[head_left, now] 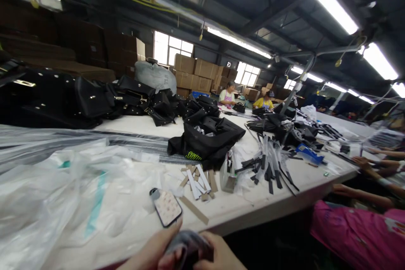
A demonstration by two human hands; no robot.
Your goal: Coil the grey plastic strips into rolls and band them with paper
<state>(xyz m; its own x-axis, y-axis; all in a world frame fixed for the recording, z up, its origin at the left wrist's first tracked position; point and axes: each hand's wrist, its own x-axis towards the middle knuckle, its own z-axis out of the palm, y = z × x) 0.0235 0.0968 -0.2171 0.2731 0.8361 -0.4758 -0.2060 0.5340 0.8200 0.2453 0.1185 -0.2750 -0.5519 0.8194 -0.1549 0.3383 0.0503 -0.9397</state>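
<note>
At the bottom edge of the head view, my left hand [160, 244] and my right hand [221, 253] are closed around a dark, glossy, folded piece [189, 242]. It is blurred and partly cut off by the frame, so its kind does not show. My left thumb lies just below a phone [167, 206] in a patterned light case on the white table [228, 213]. Right of the phone lie a tan strip [194, 210] and a small heap of white and tan strips [198, 181].
Clear plastic bags [79, 202] cover the table's left side. Black bags [205, 135] pile up behind. Black straps [268, 164] and a blue tape dispenser [309, 154] lie right. A co-worker's pink sleeve [354, 228] is close on the right; two people sit farther back.
</note>
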